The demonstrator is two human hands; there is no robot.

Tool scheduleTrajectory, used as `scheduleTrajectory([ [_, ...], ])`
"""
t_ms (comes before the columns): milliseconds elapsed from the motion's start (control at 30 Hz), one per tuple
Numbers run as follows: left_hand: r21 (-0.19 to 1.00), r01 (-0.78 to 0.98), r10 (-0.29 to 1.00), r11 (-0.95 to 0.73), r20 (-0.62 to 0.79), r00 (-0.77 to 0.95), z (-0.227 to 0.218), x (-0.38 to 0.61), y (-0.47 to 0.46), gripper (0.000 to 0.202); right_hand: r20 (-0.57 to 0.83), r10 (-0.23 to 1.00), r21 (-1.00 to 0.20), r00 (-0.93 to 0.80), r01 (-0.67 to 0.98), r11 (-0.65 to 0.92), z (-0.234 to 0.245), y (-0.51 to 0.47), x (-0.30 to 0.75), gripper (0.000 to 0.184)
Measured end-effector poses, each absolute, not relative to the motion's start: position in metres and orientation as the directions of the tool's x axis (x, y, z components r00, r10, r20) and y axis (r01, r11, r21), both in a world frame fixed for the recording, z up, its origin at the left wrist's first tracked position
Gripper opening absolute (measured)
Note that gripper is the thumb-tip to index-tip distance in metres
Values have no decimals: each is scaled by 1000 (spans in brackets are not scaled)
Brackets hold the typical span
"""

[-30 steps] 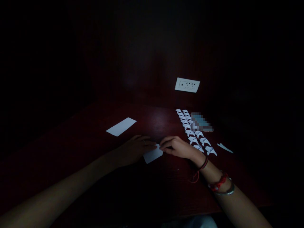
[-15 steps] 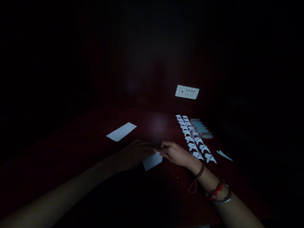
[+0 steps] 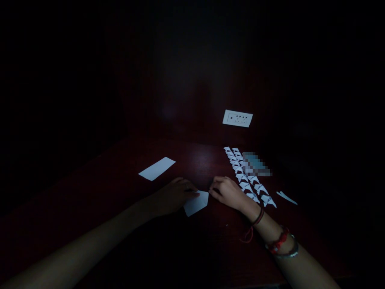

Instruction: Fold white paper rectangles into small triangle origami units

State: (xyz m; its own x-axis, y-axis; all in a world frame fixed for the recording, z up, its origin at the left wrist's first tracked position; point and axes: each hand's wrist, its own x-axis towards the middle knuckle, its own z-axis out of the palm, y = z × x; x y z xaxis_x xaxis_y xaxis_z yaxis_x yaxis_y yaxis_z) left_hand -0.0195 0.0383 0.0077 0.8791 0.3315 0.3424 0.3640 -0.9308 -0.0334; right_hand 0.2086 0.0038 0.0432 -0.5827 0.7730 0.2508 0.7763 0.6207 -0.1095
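Note:
On the dark red table lies a small piece of white paper [image 3: 197, 204] with a folded, slanted right end. My left hand [image 3: 177, 196] rests over its upper left edge, fingers together and pressing it down; a ring shows on one finger. My right hand [image 3: 226, 192] is just beyond the paper's right corner, fingers curled in and closed, with nothing visible in them. Its fingertips are in part hidden, and I cannot tell whether they touch the corner. Beyond my left hand lies a flat strip of white paper [image 3: 157, 168].
Two rows of small folded paper pieces [image 3: 245, 186] run along the right. Beside them is a blurred-out bluish object [image 3: 257, 164]. Thin white strips [image 3: 286, 198] lie further right. A white wall socket [image 3: 237, 119] is at the back. The surroundings are very dark.
My right hand has drawn back to the right, off the paper's upper edge, uncovering its folded end. My left hand stays on the paper. The whole view has shifted slightly.

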Motion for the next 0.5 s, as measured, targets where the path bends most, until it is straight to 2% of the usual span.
scheduleTrajectory([
  [100,-21,354,325,-935,350,878,11,-18,36,40,296,768,-298,-568,709,640,34,8,203,16],
  [200,11,364,345,-931,350,871,13,-14,33,39,267,812,-413,-518,700,583,25,10,197,7],
  [333,150,459,479,-876,384,789,18,-8,25,33,239,879,-503,-412,722,475,20,10,190,6],
  [500,339,536,634,-773,420,649,30,-5,18,11,308,877,-552,-369,681,480,29,3,178,8],
])
